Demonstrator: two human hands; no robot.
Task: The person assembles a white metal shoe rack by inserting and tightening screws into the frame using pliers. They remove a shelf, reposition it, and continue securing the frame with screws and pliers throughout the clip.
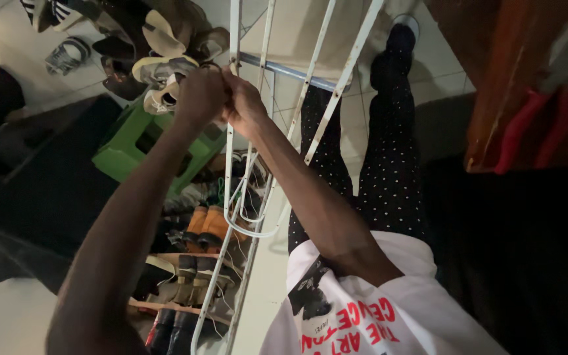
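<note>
Both hands clenched together at eleven o'clock: left hand [200, 97] and right hand [244, 105] gripping one bar of the white metal wire rack [327, 98], apparently steadying it upright. Below, at seven o'clock, shoes [205, 227] beside a green plastic crate [123, 154].

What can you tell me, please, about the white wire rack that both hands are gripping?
The white wire rack looks like painted metal: long parallel rods running up the frame, with a looped end hanging among them. A grey crossbar spans it near the top. It stands upright beside a pile of shoes and a green crate. The left hand and right hand close together around one rod near the crossbar.
</note>
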